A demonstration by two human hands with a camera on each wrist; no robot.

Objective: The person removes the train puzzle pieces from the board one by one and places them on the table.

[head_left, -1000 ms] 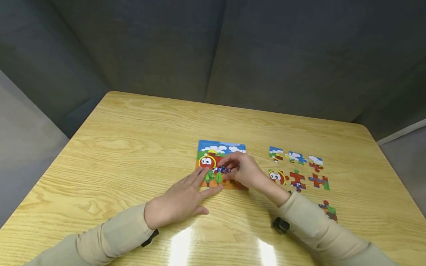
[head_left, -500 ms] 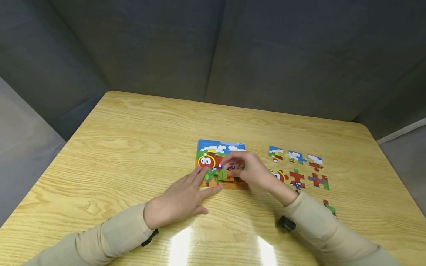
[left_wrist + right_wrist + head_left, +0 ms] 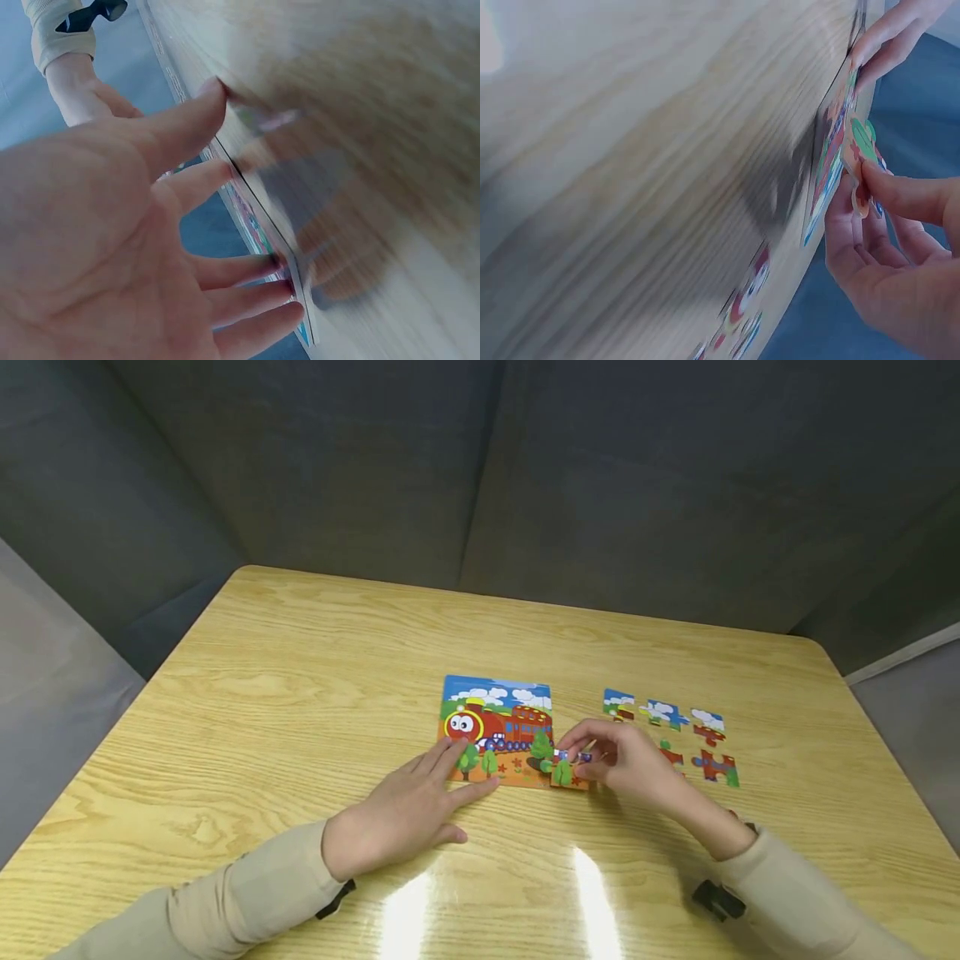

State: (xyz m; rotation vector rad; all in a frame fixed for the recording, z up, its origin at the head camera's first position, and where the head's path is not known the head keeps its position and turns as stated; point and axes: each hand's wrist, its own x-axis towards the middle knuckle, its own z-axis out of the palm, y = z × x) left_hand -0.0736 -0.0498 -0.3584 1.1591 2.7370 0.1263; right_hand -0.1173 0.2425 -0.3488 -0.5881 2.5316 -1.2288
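Note:
A train picture board (image 3: pixel 495 718) lies on the table, showing a red engine with eyes, a carriage, clouds and trees. My left hand (image 3: pixel 405 810) rests with fingers spread and straight, its fingertips on the lower left part of the board. In the left wrist view, the fingertips of this hand (image 3: pixel 150 240) meet the board's edge. My right hand (image 3: pixel 622 762) pinches a jigsaw piece (image 3: pixel 564 774) between thumb and fingers at the board's lower right corner. The piece carries a green tree on orange ground; the right wrist view shows the piece (image 3: pixel 861 142) tilted up.
Several loose jigsaw pieces lie in rows to the right, among them a cloud piece (image 3: pixel 663 713) and a red piece with green (image 3: pixel 716 767). My right hand and forearm cover some of them. Grey cloth (image 3: pixel 480 477) hangs behind the wooden table (image 3: pixel 315 693).
My right hand has moved right with the jigsaw piece, from over the middle of the board to its lower right corner, uncovering the train picture. The left hand has stayed in place.

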